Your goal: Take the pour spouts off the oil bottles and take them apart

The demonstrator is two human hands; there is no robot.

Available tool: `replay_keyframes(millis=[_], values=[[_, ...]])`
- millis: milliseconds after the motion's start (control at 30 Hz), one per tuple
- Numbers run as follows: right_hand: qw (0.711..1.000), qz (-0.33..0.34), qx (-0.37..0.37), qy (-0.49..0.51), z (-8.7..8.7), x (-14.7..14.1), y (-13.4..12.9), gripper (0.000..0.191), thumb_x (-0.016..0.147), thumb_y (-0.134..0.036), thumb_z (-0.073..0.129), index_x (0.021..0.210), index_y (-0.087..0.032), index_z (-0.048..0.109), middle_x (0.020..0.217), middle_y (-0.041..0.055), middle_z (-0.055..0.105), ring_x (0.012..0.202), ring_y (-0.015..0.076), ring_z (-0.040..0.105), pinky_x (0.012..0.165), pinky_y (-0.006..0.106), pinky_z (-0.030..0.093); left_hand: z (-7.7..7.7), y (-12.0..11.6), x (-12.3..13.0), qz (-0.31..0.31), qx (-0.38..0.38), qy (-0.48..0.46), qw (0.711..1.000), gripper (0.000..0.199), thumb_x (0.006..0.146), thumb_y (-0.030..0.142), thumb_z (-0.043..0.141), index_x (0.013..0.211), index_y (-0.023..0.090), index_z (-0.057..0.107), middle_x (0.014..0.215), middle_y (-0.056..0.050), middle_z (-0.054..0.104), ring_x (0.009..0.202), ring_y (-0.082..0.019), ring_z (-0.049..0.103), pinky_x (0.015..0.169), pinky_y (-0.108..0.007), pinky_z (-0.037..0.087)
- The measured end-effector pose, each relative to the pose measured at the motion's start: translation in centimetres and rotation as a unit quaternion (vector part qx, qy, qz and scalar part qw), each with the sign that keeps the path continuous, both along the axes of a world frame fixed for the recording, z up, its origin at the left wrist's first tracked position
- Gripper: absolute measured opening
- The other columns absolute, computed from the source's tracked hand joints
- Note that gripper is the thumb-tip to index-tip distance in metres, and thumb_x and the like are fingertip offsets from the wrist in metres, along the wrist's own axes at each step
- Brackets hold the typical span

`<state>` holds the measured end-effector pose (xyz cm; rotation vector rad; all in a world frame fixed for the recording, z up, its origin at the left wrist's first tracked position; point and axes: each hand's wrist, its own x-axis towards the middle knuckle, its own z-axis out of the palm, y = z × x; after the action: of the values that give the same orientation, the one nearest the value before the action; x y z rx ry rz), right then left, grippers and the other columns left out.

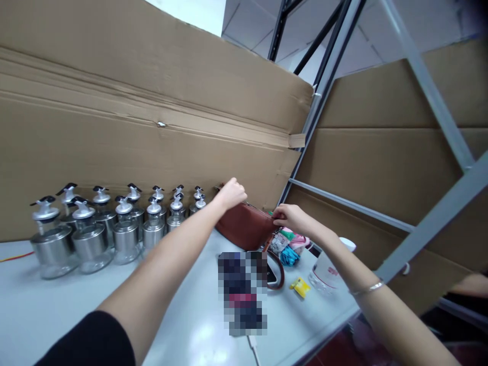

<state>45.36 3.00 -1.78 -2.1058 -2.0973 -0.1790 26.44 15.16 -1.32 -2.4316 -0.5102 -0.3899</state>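
Cardboard panels [152, 91] close off the far side, with a grey metal frame [438, 221] to the right. A pale table [38, 305] fills the near area. Two rows of pump-topped bottles [89, 244], glass with metal sleeves, stand at the far left. The left arm, black-sleeved above the elbow, reaches from the near left toward the far middle; the right arm extends from the near right toward the same spot. Between them, the brown bag [246, 226] rests on the table close to the far panel, to the right of the bottles. The left hand [233, 193] is at the bag's upper left, wrist raised, knuckles upward and fingers folded under; its fingertips are hidden, so whether it pinches anything cannot be told. The right hand [288, 216], wrist bent and palm downward, pinches the right end of the bag's top edge between thumb and fingers. A clear container [324, 278] with red print stands to the right, near a coloured cloth bundle [290, 254]. A brown strap [281, 274] loops nearer than the bag. A yellow packet [301, 287] lies farther right, left of the container. A bracelet [368, 290] circles the right forearm.
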Motion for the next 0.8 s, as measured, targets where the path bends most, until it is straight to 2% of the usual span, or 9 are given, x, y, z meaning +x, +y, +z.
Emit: replay_keyframes(millis=[100, 200, 333, 400, 433, 467, 533, 667, 800], values=[[0.999, 0.013, -0.025, -0.029, 0.1, 0.6, -0.2, 0.012, 0.074, -0.012, 0.059, 0.082, -0.015, 0.068, 0.083, 0.0052, 0.062, 0.075, 0.0152, 0.056, 0.069, 0.023, 0.041, 1.2, 2.7, -1.6, 0.048, 0.014, -0.001, 0.999, 0.021, 0.084, 0.005, 0.048, 0.081, 0.007, 0.069, 0.089, -0.018, 0.069, 0.085, -0.024, 0.064, 0.080, -0.036, 0.036], [0.999, 0.033, -0.019, -0.037, -0.1, 1.0, -0.3, 0.012, 0.077, -0.013, 0.057, 0.081, -0.013, 0.068, 0.084, 0.0059, 0.060, 0.076, 0.0144, 0.056, 0.070, 0.022, 0.041, 2.1, 4.4, -2.3, 0.091, 0.028, -0.004, 0.995, 0.021, 0.083, 0.003, 0.048, 0.078, 0.006, 0.069, 0.085, -0.018, 0.069, 0.084, -0.025, 0.064, 0.083, -0.039, 0.035], [0.996, 0.025, -0.009, -0.080, -0.1, 0.7, 0.3, 0.024, 0.079, -0.005, 0.047, 0.079, -0.013, 0.070, 0.088, 0.0084, 0.058, 0.080, 0.0149, 0.054, 0.072, 0.022, 0.040, 2.1, 3.5, -1.1, 0.121, 0.040, -0.008, 0.992, 0.021, 0.083, 0.004, 0.048, 0.081, 0.006, 0.068, 0.086, -0.018, 0.068, 0.089, -0.027, 0.062, 0.082, -0.040, 0.037], [0.994, 0.026, 0.006, -0.108, 0.1, 0.1, 0.9, 0.024, 0.081, -0.010, 0.048, 0.085, -0.016, 0.071, 0.093, 0.0099, 0.057, 0.088, 0.0178, 0.053, 0.075, 0.024, 0.040, 1.4, 2.1, 0.1, 0.091, 0.043, -0.004, 0.995, 0.023, 0.086, 0.008, 0.044, 0.091, 0.007, 0.066, 0.099, -0.018, 0.066, 0.100, -0.027, 0.058, 0.083, -0.038, 0.038], [0.992, 0.029, 0.008, -0.120, 0.2, -0.4, 1.2, 0.023, 0.083, -0.015, 0.050, 0.089, -0.018, 0.072, 0.095, 0.0106, 0.056, 0.092, 0.0196, 0.052, 0.075, 0.025, 0.040, 1.0, 1.4, 0.6, 0.055, 0.034, 0.006, 0.998, 0.024, 0.087, 0.010, 0.043, 0.097, 0.010, 0.065, 0.105, -0.016, 0.064, 0.105, -0.025, 0.056, 0.084, -0.036, 0.039], [0.991, 0.029, 0.005, -0.131, 0.3, -0.8, 1.4, 0.022, 0.084, -0.020, 0.051, 0.092, -0.019, 0.072, 0.097, 0.0111, 0.055, 0.095, 0.0212, 0.051, 0.076, 0.027, 0.040, 0.5, 0.7, 0.9, 0.004, -0.002, 0.021, 1.000, 0.024, 0.087, 0.011, 0.043, 0.100, 0.011, 0.064, 0.108, -0.014, 0.063, 0.107, -0.025, 0.055, 0.085, -0.035, 0.040], [0.989, 0.012, -0.021, -0.145, 0.5, -1.6, 1.8, 0.026, 0.087, -0.026, 0.048, 0.095, -0.021, 0.072, 0.101, 0.0121, 0.055, 0.099, 0.0232, 0.050, 0.076, 0.029, 0.041, -0.6, -0.3, 0.7, -0.036, -0.091, 0.045, 0.994, 0.028, 0.084, 0.012, 0.044, 0.107, 0.014, 0.060, 0.112, -0.010, 0.062, 0.105, -0.021, 0.057, 0.083, -0.031, 0.043], [0.985, -0.057, -0.053, -0.152, 0.6, -2.2, 2.5, 0.033, 0.088, -0.019, 0.040, 0.098, -0.021, 0.071, 0.108, 0.0139, 0.058, 0.106, 0.0265, 0.050, 0.078, 0.035, 0.041, -2.5, -1.0, -2.4, -0.025, -0.176, 0.029, 0.984, 0.036, 0.081, 0.007, 0.041, 0.113, 0.016, 0.055, 0.113, -0.006, 0.062, 0.099, -0.018, 0.061, 0.078, -0.027, 0.047], [0.983, -0.084, -0.054, -0.156, 0.7, -2.3, 3.4, 0.025, 0.081, -0.022, 0.051, 0.095, -0.016, 0.071, 0.106, 0.0158, 0.062, 0.104, 0.0295, 0.054, 0.076, 0.036, 0.044, -4.5, -1.2, -6.2, -0.066, -0.133, 0.021, 0.989, 0.048, 0.081, 0.002, 0.038, 0.128, 0.014, 0.043, 0.128, -0.009, 0.054, 0.111, -0.021, 0.054, 0.087, -0.031, 0.046]])
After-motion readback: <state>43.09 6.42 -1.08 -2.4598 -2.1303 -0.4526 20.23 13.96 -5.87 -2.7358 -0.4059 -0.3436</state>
